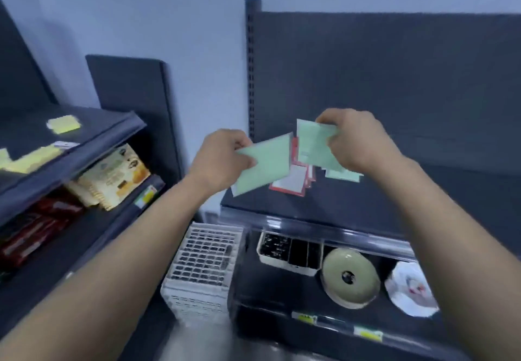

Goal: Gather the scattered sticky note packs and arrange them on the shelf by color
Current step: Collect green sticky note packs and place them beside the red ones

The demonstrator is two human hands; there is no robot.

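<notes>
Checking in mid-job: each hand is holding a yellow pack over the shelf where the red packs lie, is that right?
Not quite: the held packs are green, not yellow. The head view shows the left hand gripping a green pack and the right hand gripping a second green pack, both over the shelf where the red packs lie.

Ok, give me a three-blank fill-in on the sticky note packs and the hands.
1. The left hand grips a ____ note pack; the right hand grips a matching pack.
2. The bordered packs on the shelf have ____ borders.
3. The far-left packs are ____.
Missing words: green; red; yellow.
</notes>
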